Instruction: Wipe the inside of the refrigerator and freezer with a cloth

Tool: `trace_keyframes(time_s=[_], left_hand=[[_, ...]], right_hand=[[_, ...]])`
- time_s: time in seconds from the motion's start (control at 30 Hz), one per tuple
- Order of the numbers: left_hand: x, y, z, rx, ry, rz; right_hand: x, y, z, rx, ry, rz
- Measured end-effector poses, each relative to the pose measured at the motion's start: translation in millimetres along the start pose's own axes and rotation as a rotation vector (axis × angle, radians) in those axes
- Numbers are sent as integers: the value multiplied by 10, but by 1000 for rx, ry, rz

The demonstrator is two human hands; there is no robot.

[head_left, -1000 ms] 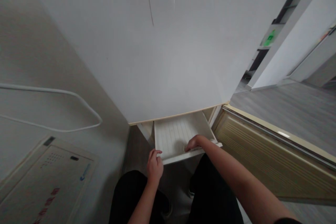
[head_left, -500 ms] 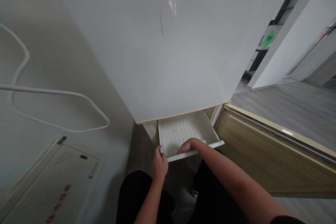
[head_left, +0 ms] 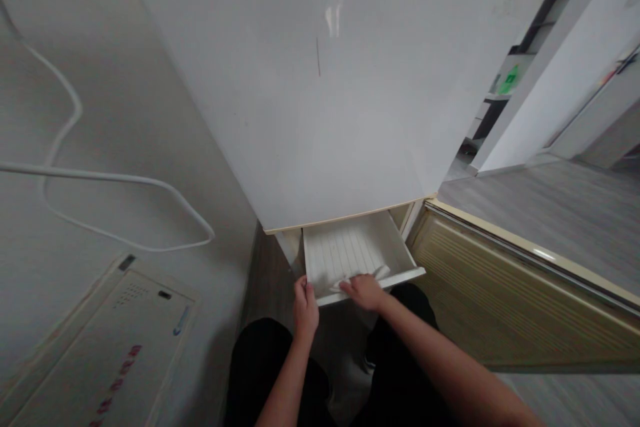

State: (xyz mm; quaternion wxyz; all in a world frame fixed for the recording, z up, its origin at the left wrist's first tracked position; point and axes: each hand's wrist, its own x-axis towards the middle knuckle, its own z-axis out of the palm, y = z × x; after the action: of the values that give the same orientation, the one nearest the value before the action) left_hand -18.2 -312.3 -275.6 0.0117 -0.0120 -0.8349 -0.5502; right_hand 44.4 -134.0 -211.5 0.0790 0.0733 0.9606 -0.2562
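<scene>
You have the white drawer [head_left: 347, 245] pulled out at lower centre of the frame, below the big white panel [head_left: 320, 140]. Your left hand [head_left: 305, 310] is at its front left corner, thumb and fingers pinching the rim. Your right hand [head_left: 367, 291] reaches over the front edge, its fingers close together and bent onto a white cloth [head_left: 383, 272], which shows on both sides of them inside the drawer; how much they grip underneath, you cannot tell. The yellowish door [head_left: 505, 287] stands open at lower right, and a white cable [head_left: 125, 178] loops along the wall at left
</scene>
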Motion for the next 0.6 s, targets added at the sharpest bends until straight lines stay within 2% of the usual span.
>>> trace_keyframes(time_s=[0.07,0.13,0.2,0.27,0.37,0.47,0.6], left_hand=[[-72,-94,-41,-162,34,-49],[-177,-222,-90,-263,79,-82],[-281,-347,-135,-306,141,-120],[-356,-429,-160,-324,195,-155],[-400,-427,-149,-334,207,-155],[-404,-314,-86,-290,158,-113],[-422,-205,16,-160,46,-84]], right_hand=[[-63,-271,330,-26,155,-200],[-103,-480,611,-19,260,-333],[-113,-579,773,-48,286,-422],[-101,-565,811,-108,262,-499],[-91,-388,737,-180,219,-628],[-133,-78,627,-217,211,-690],[-298,554,432,-237,282,-559]])
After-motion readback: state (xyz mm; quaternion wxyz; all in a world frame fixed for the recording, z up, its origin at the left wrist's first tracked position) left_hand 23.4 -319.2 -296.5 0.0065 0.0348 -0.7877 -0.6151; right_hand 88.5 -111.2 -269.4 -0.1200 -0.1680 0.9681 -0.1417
